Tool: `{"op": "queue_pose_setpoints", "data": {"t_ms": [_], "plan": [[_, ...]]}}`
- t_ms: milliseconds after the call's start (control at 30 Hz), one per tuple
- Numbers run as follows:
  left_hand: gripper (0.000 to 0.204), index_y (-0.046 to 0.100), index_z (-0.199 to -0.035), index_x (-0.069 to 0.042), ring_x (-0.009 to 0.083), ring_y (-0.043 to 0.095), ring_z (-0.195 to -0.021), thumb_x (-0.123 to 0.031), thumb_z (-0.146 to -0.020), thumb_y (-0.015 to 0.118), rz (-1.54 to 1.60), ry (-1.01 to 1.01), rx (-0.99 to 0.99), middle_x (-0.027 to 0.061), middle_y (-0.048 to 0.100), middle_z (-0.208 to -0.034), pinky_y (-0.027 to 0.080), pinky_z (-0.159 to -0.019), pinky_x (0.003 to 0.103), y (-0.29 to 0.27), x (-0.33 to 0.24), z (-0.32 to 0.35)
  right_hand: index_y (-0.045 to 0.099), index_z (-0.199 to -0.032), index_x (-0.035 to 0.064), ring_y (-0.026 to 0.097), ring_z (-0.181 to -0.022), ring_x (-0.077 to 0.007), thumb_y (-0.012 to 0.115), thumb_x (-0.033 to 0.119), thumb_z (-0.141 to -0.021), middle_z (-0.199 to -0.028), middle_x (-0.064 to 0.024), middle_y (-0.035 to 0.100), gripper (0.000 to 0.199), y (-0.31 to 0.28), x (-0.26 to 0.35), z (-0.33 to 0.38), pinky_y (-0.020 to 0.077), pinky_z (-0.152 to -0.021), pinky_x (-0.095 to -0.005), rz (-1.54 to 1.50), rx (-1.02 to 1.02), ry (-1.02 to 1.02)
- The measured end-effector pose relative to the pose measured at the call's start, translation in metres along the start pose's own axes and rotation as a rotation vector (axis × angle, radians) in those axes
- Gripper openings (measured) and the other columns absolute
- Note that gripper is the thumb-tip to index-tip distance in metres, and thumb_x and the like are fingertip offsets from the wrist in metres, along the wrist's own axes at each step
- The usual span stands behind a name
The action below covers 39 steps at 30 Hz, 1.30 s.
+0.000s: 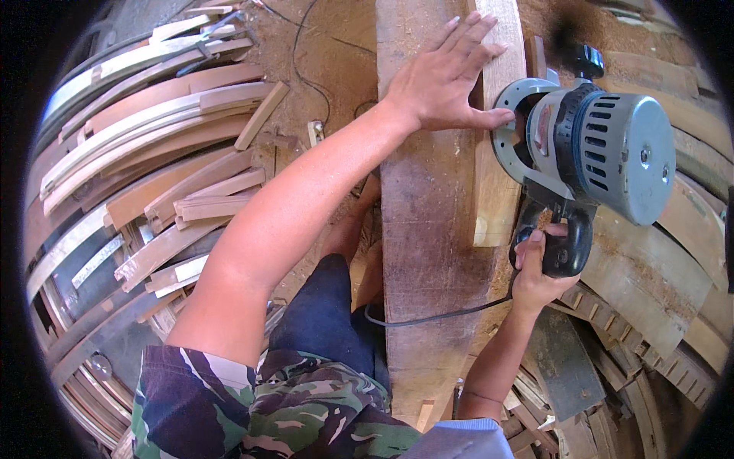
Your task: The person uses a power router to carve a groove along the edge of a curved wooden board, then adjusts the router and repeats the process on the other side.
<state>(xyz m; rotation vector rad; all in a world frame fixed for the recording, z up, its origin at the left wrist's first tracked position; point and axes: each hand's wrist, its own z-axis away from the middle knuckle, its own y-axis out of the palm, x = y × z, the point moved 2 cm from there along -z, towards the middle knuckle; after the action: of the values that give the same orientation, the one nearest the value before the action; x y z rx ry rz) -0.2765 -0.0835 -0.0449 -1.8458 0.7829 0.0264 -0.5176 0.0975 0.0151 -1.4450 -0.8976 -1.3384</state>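
Note:
My left hand (443, 88) is spread flat, pressing on a pale wooden piece (495, 200) and the bench beam beneath it. Its thumb points toward the round base of a grey power router (623, 149). The router lies on its side, with that base against the right side of the wooden piece. My right hand (535, 281) is wrapped round the router's black looped handle (566, 245). A second black knob (585, 60) sticks out at the router's far side. The bit is hidden behind the base.
The wide wooden bench beam (428, 252) runs from front to back, with a dark power cord (443, 317) across it. Stacked timber strips (168, 122) fill the left side. More boards (650, 260) and sawdust lie to the right. Another cable (302, 65) trails over the dusty floor.

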Motion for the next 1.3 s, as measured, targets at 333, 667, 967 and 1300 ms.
{"op": "queue_pose_setpoints", "data": {"t_ms": [333, 667, 967, 1300], "plan": [[0.093, 0.046, -0.153, -0.015, 0.0356, 0.027, -0.158, -0.077, -0.086, 0.059, 0.014, -0.001, 0.011, 0.0205, 0.032, -0.168, 0.020, -0.133, 0.045, -0.0011, 0.0001, -0.0012, 0.064, -0.116, -0.0046, 0.056, -0.056, -0.0085, 0.067, -0.007, -0.090, -0.079, -0.0048, 0.062, 0.027, -0.0029, 0.0032, -0.0036, 0.0434, -0.051, -0.0241, -0.004, 0.060, 0.047], [0.090, 0.047, -0.153, -0.015, 0.0339, 0.026, -0.159, -0.074, -0.087, 0.059, 0.005, -0.003, 0.029, 0.0195, 0.031, -0.168, 0.021, -0.133, 0.044, -0.0001, -0.0002, -0.0009, 0.063, -0.116, -0.0042, 0.053, -0.054, -0.0087, 0.064, -0.011, -0.089, -0.071, -0.0035, 0.058, 0.028, 0.0033, 0.0064, -0.0038, 0.0404, -0.049, -0.0244, -0.102, 0.111, 0.063], [0.087, 0.048, -0.152, -0.015, 0.0353, 0.027, -0.158, -0.069, -0.086, 0.064, 0.040, -0.010, 0.023, 0.0190, 0.032, -0.168, 0.023, -0.132, 0.044, -0.0022, -0.0004, -0.0018, 0.065, -0.113, -0.0030, 0.053, -0.058, -0.0077, 0.063, -0.011, -0.087, -0.075, -0.0012, 0.057, 0.027, 0.0027, 0.0037, -0.0057, 0.0413, -0.052, -0.0242, -0.086, 0.101, 0.070], [0.084, 0.050, -0.149, -0.014, 0.0371, 0.027, -0.158, -0.064, -0.084, 0.069, 0.046, 0.006, 0.055, 0.0196, 0.033, -0.167, 0.026, -0.131, 0.046, -0.0090, -0.0005, -0.0070, 0.068, -0.114, -0.0028, 0.055, -0.066, -0.0070, 0.067, -0.011, -0.085, -0.081, -0.0025, 0.061, 0.030, 0.0000, 0.0041, -0.0064, 0.0449, -0.060, -0.0228, -0.074, 0.093, 0.131]]}}
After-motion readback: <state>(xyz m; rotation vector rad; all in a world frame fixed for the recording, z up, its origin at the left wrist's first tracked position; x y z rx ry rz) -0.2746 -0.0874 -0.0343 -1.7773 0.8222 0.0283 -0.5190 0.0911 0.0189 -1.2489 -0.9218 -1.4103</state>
